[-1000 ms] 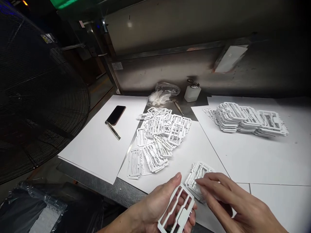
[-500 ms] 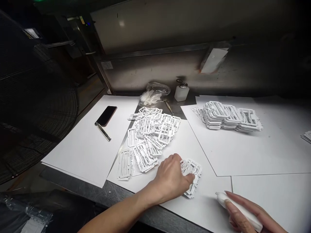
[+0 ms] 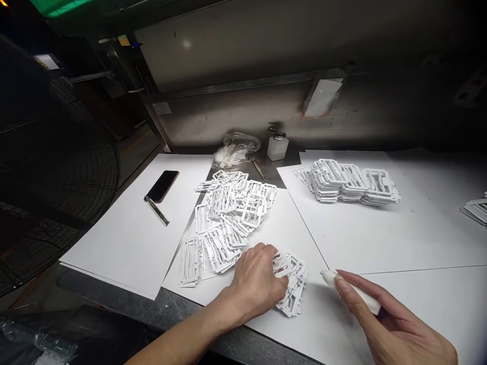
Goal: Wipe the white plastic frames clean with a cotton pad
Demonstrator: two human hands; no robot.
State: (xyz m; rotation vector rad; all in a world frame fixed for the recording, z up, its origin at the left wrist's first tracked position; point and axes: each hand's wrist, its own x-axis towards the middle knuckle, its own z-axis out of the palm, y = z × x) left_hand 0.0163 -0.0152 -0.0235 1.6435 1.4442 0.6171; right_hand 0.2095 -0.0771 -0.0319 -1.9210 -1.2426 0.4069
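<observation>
Pinched the top frame (image 3: 283, 264) of the small stack (image 3: 294, 296) with closed fingers of the left hand (image 3: 258, 276), near the front of the middle paper sheet (image 3: 289, 228). Gripped a white tool (image 3: 352, 291) in the right hand (image 3: 395, 329) just beside it. Likely called for lifting that frame alone, without dragging the others.

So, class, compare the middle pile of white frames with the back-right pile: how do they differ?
The middle pile sprawls loose; the back-right pile is stacked in tidy layers. The middle pile lies beside the left hand; the back-right pile far from it. Both are white frames.
</observation>
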